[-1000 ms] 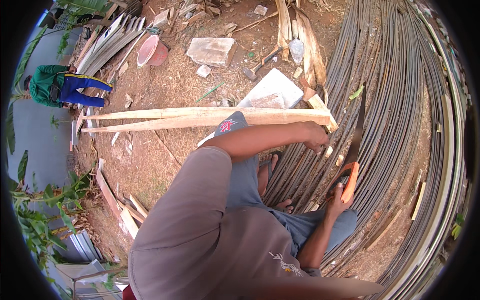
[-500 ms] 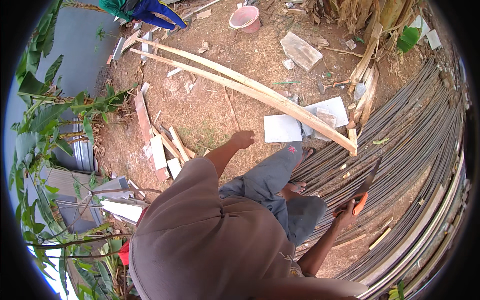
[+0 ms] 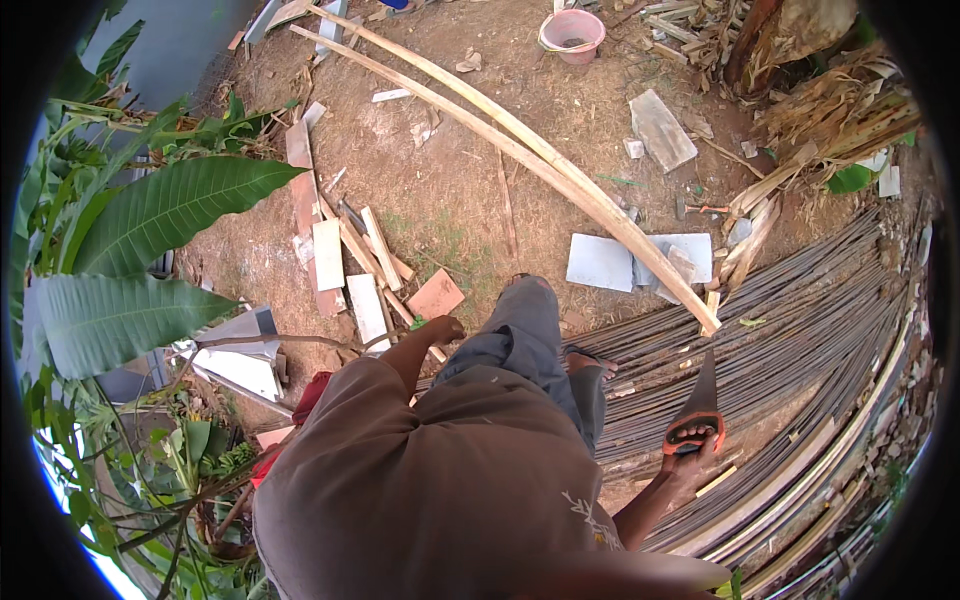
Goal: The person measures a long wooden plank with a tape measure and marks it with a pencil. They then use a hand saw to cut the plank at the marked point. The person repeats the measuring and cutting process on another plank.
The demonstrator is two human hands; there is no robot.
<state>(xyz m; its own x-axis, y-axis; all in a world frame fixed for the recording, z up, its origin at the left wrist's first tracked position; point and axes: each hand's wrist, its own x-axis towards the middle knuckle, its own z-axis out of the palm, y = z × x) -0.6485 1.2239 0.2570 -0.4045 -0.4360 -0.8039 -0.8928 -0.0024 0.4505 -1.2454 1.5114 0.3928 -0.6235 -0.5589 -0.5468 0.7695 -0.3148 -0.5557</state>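
Observation:
My right hand (image 3: pixel 694 457) is wrapped round the orange and black handle of a handsaw (image 3: pixel 704 388). The saw's dark blade points away from me, its tip just below the near end of two long wooden boards (image 3: pixel 560 172). Those boards lie one against the other and stretch to the far left, their near end raised over pale sheets. At my left side, my left hand (image 3: pixel 443 331) hangs loosely closed, with nothing visible in it. A square brown tile (image 3: pixel 436 297) and wood offcuts (image 3: pixel 328 254) lie on the ground close to it.
Long dark rods (image 3: pixel 800 290) cover the ground at right, near my feet. White sheets (image 3: pixel 600 262) and a hammer (image 3: pixel 700 209) lie past them. A pink bucket (image 3: pixel 573 37) stands far off. Large leaves (image 3: pixel 180 210) reach in from the left.
My left hand has dropped back toward my left side. My right hand has turned the saw more straight ahead, its tip nearer the boards. My legs have shifted, as in a step.

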